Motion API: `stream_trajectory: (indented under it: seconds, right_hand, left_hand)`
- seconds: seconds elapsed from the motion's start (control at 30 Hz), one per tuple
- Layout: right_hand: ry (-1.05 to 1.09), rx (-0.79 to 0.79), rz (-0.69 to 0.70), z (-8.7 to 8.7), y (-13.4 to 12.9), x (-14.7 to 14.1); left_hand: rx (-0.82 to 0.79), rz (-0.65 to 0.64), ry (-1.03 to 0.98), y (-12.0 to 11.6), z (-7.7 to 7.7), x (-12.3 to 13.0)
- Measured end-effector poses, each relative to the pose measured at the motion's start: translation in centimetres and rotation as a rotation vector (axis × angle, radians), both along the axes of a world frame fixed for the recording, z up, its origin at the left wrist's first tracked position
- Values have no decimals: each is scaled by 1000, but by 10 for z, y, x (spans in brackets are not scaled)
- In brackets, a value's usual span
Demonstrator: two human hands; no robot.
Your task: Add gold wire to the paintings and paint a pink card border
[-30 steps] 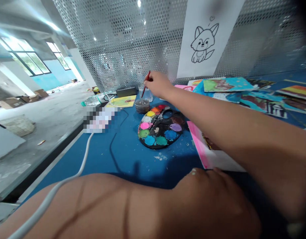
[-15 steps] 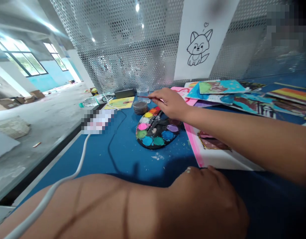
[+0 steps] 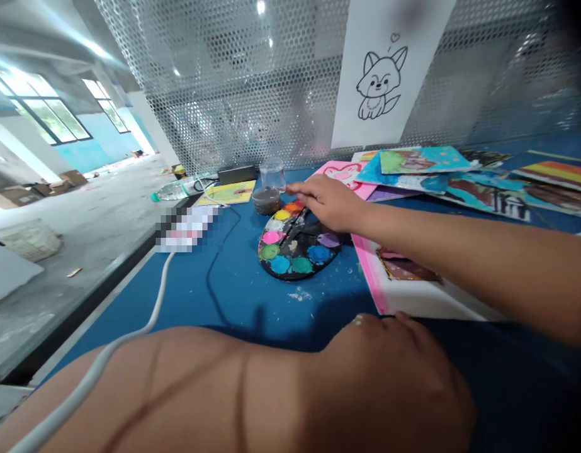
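My right hand [image 3: 328,202] is over the upper right part of a black paint palette [image 3: 313,267], which has several round wells of coloured paint. Its fingers are pinched on a thin paintbrush [image 3: 294,225], which slants down over the palette; the grip itself is partly hidden. Close to the fingertips stands a small round tub [image 3: 266,201] of murky grey water, with a clear plastic cup [image 3: 272,173] behind it. My left hand [image 3: 394,377] rests curled at the near edge of a white sheet [image 3: 384,302] with a pink border and brown painting. Its fingertips are mostly hidden.
Several painted boards [image 3: 422,162] lie piled at the back right. A fox drawing [image 3: 377,82] hangs on the perforated metal screen [image 3: 243,88]. At the left are a water bottle [image 3: 172,190], a yellow painted card [image 3: 228,192] and a white cable [image 3: 160,283] crossing the blue table.
My right hand has shifted slightly right and down. The brush, earlier level and pointing left by the clear cup, now tilts down over the palette. My left hand stays nearly still.
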State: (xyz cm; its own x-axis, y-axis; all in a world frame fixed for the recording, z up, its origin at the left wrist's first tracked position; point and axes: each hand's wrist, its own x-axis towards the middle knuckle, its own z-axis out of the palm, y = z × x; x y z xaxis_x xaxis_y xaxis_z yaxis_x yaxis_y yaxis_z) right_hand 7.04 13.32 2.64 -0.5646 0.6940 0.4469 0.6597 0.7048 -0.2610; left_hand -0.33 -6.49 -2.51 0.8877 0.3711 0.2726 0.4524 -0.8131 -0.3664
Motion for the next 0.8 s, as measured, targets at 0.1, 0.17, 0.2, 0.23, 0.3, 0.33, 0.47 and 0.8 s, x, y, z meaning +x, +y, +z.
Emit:
stream_trajectory:
  seconds: [0.1, 0.17, 0.2, 0.23, 0.3, 0.33, 0.47, 0.8]
  right_hand:
    - [40, -31, 4, 2, -1, -1]
    - [60, -88, 17, 4, -1, -1]
    - [65, -100, 22, 4, -1, -2]
    - [65, -104, 24, 5, -1, -2]
    - [67, -96, 27, 6, 0, -3]
    - [73, -85, 35, 6, 0, -3]
    - [93, -69, 47, 7, 0, -4]
    - [392, -228, 3, 11, -5, 5]
  left_hand:
    - [-2, 6, 9, 0, 0, 0]
    - [-5, 2, 17, 0, 1, -1]
    - [-7, 1, 19, 0, 1, -1]
    - [-9, 3, 22, 0, 1, -2]
    - [-14, 8, 24, 0, 2, -3]
    - [-17, 12, 23, 0, 2, -3]
    - [-30, 14, 17, 0, 3, -3]
    - [-71, 25, -66, -2, 15, 4]
